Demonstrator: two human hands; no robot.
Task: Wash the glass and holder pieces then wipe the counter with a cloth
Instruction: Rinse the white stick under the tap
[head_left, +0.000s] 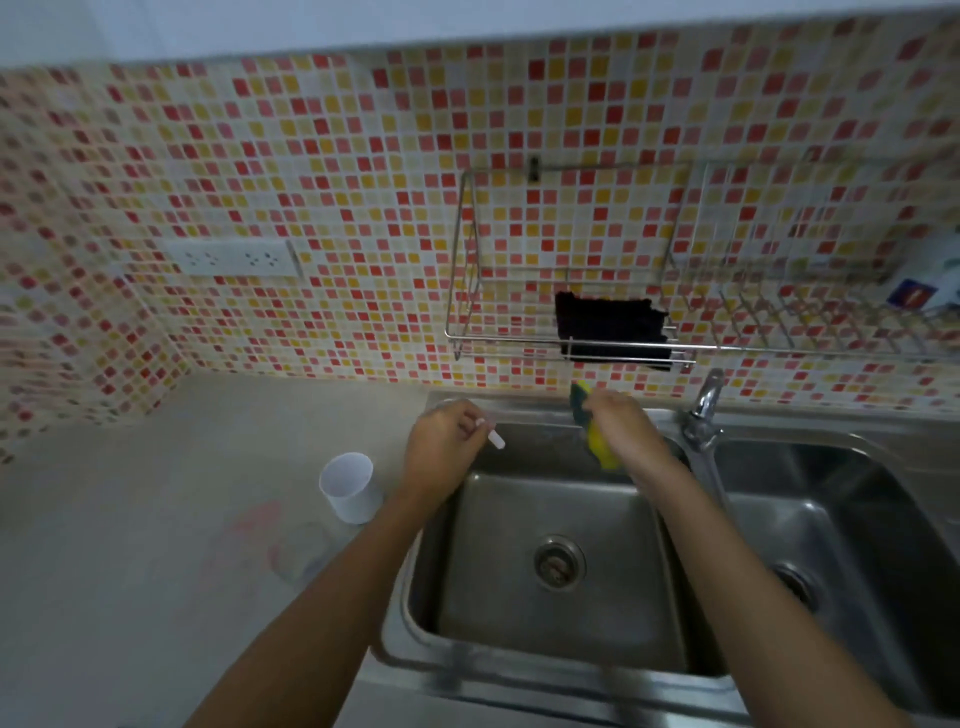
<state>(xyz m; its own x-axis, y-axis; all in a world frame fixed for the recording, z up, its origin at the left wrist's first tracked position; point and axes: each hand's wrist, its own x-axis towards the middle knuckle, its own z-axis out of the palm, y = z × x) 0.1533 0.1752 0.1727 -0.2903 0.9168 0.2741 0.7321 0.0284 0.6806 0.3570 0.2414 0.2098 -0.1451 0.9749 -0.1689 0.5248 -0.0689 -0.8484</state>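
My left hand (441, 447) is closed around a small white stick-like holder piece (496, 439) above the far left corner of the left sink basin (550, 623). My right hand (621, 428) grips a yellow and green sponge (597, 441) over the basin's far edge. A white plastic holder cup (348, 486) stands tilted on the grey counter (130, 519) left of the sink. A clear glass (301, 553) stands just in front of that cup, faint against the counter. A dark cloth (610, 327) hangs on the wall rack.
A chrome faucet (704, 410) rises between the left basin and the right basin (831, 519). A wire rack (566, 312) and a dish rack (810, 312) hang on the mosaic-tiled wall. A power socket strip (234, 258) sits on the wall at left.
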